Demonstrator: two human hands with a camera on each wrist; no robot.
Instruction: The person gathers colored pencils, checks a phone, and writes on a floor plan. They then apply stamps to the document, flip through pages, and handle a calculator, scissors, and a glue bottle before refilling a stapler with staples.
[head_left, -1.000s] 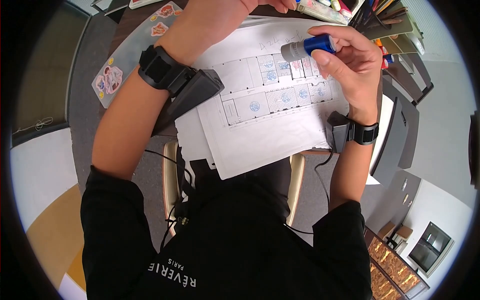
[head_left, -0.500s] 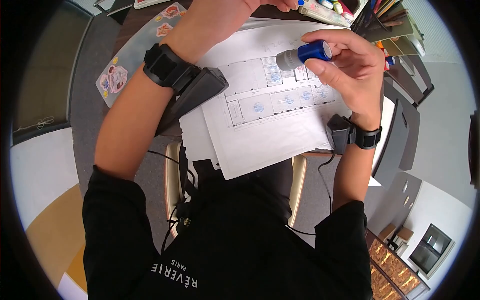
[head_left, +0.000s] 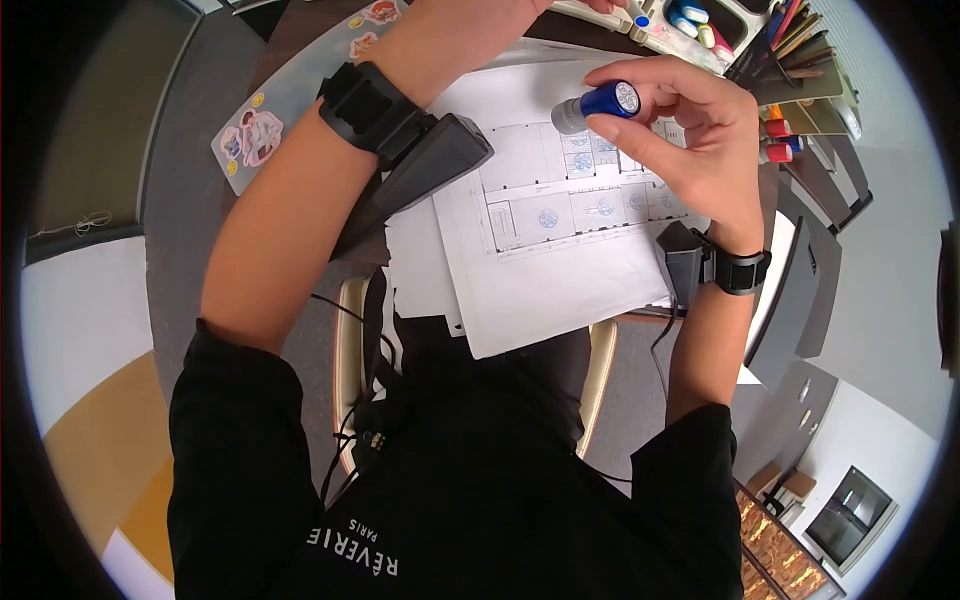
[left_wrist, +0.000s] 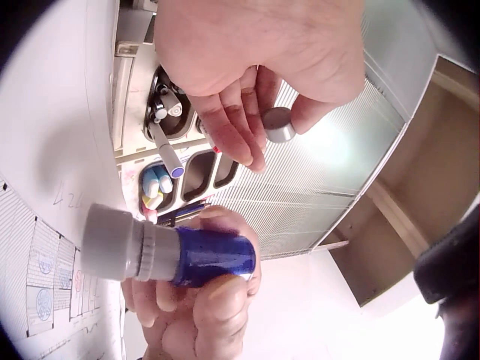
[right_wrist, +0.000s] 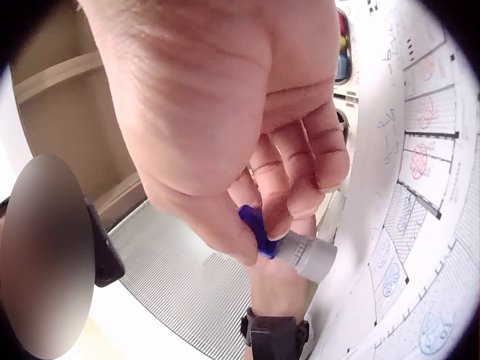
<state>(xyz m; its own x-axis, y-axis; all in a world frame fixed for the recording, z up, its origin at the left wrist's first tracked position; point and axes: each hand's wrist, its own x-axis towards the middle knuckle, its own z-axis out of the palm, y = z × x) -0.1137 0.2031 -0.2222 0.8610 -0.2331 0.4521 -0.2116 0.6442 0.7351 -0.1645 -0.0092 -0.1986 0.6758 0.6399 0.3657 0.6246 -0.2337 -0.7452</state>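
Observation:
A blue and grey round stamp [left_wrist: 214,256] is pinched between the thumb and fingers of my right hand [head_left: 690,130], above the printed floor plan [head_left: 560,290]. In the head view its round, patterned end faces up toward the camera. My left hand [left_wrist: 262,60] holds a small grey cap [left_wrist: 280,124] between thumb and fingertips, apart from the stamp. Only part of that hand shows at the top of the head view. In the right wrist view, my right fingers partly cover the stamp. Blue and red round marks fill several rooms on the plan.
At the back stand an organizer tray [left_wrist: 184,161] with pens and small bottles and a pencil holder [head_left: 800,62]. Red-ended stamps [head_left: 778,152] lie at the right edge. A stickered sheet [head_left: 228,172] lies under my left arm. Cables hang from both wrist cameras.
The stamp has tilted in my right hand, so its patterned end now turns more toward the head camera. My left forearm and the papers have shifted right in the head view.

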